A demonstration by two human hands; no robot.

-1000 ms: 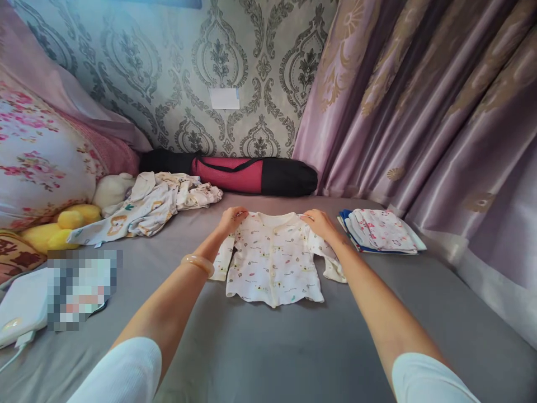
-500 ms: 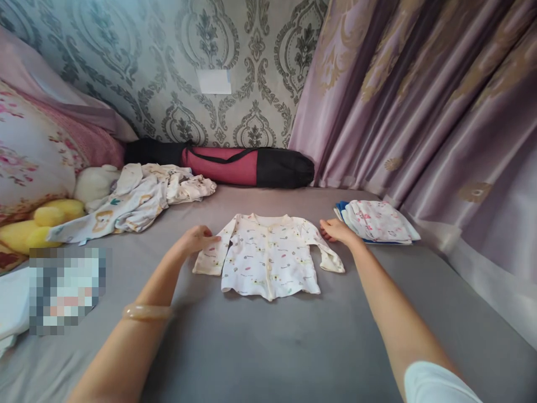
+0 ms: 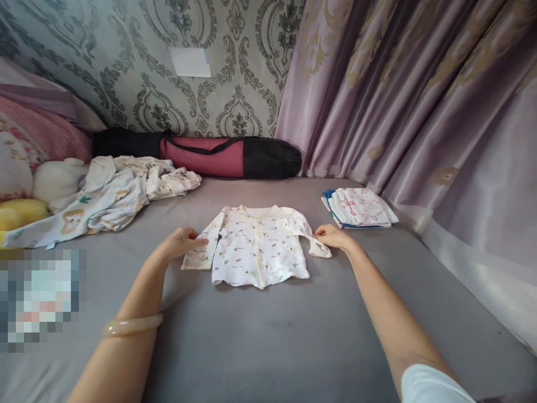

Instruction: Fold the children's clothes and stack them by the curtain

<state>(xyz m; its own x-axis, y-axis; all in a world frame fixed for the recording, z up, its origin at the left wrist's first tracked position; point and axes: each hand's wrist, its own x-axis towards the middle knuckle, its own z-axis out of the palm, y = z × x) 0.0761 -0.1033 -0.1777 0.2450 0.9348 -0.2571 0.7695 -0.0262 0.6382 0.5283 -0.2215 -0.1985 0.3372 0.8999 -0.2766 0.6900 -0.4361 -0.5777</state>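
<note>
A small white baby shirt (image 3: 259, 246) with cream sleeves, a buttoned front and tiny printed figures lies spread flat on the grey bed sheet (image 3: 268, 347). At its left side, my left hand (image 3: 183, 243) pinches the outer edge of the sleeve, which hangs out straight and down. My right hand (image 3: 334, 236) has its fingers closed on the other sleeve's outer edge, just above the cuff. That sleeve bends outward and looks slightly creased. A pale bangle (image 3: 133, 325) circles my left forearm.
Folded clothes (image 3: 359, 208) are stacked at the right. Loose, rumpled baby clothes (image 3: 113, 196) lie at the left beside a white plush toy (image 3: 59, 180) and a yellow one (image 3: 25, 212). A red-and-black long bag (image 3: 205, 157) rests along the wall; a purple curtain (image 3: 398, 112) hangs at the right.
The view has shifted, so everything sits further left and higher. My right hand has come down along the sleeve toward the cuff. My left hand stays at its sleeve.
</note>
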